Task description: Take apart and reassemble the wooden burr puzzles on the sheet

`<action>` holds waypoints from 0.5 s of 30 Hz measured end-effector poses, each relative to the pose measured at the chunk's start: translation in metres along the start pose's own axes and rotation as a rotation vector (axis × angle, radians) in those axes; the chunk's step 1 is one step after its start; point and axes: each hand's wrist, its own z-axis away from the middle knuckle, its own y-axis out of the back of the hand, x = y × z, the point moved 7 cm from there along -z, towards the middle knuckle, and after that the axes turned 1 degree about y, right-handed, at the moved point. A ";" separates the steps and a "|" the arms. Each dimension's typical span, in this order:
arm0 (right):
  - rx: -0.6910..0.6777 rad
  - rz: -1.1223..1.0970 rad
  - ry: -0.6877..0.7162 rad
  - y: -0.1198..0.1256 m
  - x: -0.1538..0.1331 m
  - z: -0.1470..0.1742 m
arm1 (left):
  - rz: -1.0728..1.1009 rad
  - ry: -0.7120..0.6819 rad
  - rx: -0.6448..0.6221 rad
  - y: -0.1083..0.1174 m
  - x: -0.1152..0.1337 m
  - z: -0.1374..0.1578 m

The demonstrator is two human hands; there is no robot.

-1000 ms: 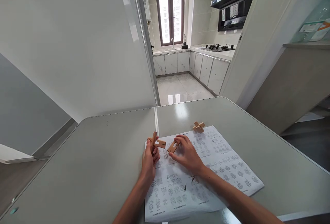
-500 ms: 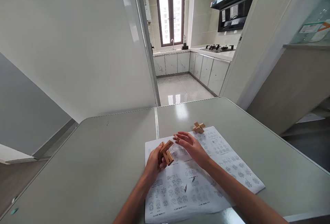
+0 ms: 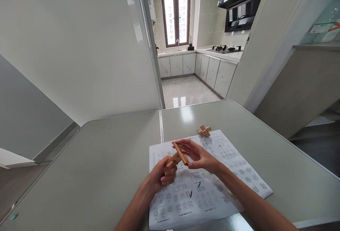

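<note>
While looking down at a glossy, pale grey-green table [image 3: 106, 167], seeing two bare forearms [image 3: 138, 202] stretched in from the bottom edge over a big white paper sheet [image 3: 212, 206] covered in small grey printed diagrams. Also spotting a dark pen tick [image 3: 190, 193] on the sheet, fairly close in.

Gripping an orange-brown, squared wooden block [image 3: 172, 161] in the left hand [image 3: 163, 174], thumb along the top, other fingers curled in snugly below. Can see a small dark mark on the block, too tiny to read for sure.

With the right hand [image 3: 199, 156], pinching a long, slim, orange-brown wooden bar [image 3: 180, 153] set crosswise to the block. Thumb at the near end, fingertips up by the far end, so spread pretty wide with the bar filling the gap. Can't tell from here if actually slotted together or just touching. Holding both pieces up over the paper, between the hands.

A bit farther out, got a light-brown cross of wooden bars [image 3: 204, 130] sitting at the sheet's far edge, near the right hand but apart from it.

Past the table: shiny pale floor tiles [image 3: 186, 89], white marbled cabinets [image 3: 176, 65], a black gas hob [image 3: 225, 49] off to the right, and a dark-framed window [image 3: 176, 11] way back.
</note>
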 end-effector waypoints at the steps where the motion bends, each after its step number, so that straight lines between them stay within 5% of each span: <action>1: -0.013 0.011 0.004 0.000 0.000 0.001 | 0.006 0.007 -0.011 0.000 -0.001 0.000; 15: -0.188 0.155 0.020 -0.008 -0.012 0.007 | 0.058 0.094 -0.103 0.007 -0.009 0.001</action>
